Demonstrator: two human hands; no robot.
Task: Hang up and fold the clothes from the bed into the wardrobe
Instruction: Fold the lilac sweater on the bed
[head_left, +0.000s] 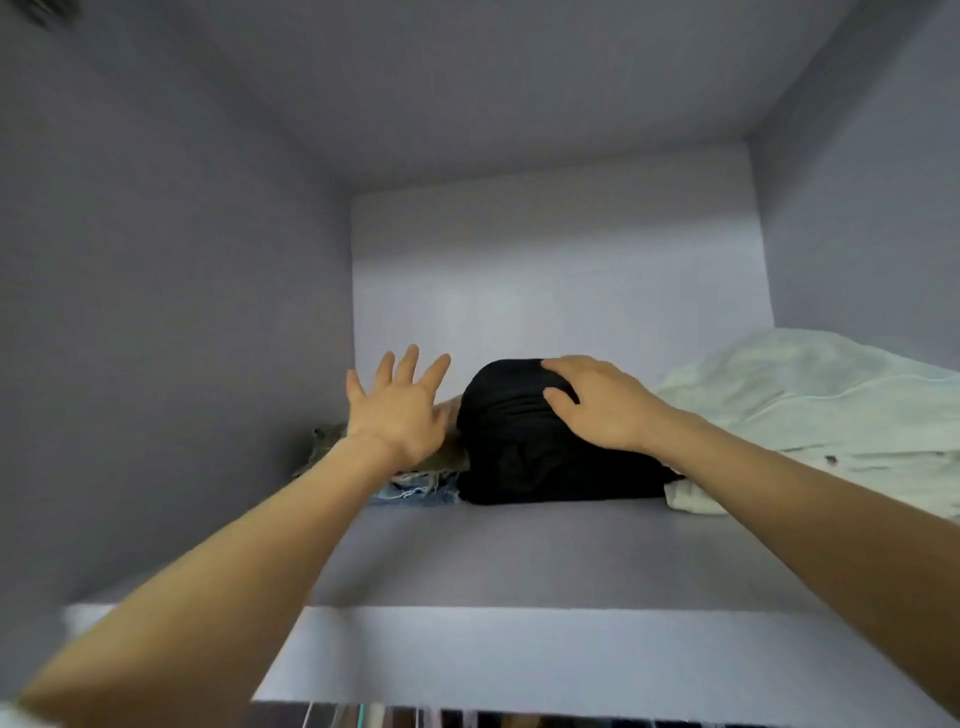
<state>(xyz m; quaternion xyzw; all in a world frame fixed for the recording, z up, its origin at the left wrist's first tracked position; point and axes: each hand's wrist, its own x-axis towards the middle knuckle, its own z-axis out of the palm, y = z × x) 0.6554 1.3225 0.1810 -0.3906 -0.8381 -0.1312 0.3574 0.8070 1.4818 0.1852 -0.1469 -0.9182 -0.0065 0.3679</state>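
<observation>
Head view: right hand (597, 402) flat on black bundle (519, 447), left hand (397, 408) splayed.

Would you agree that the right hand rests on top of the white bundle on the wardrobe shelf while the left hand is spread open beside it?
Not quite: in the head view the right hand rests on the black bundle, not the white bundle farther right. The left hand is indeed spread open beside the black one.
</observation>
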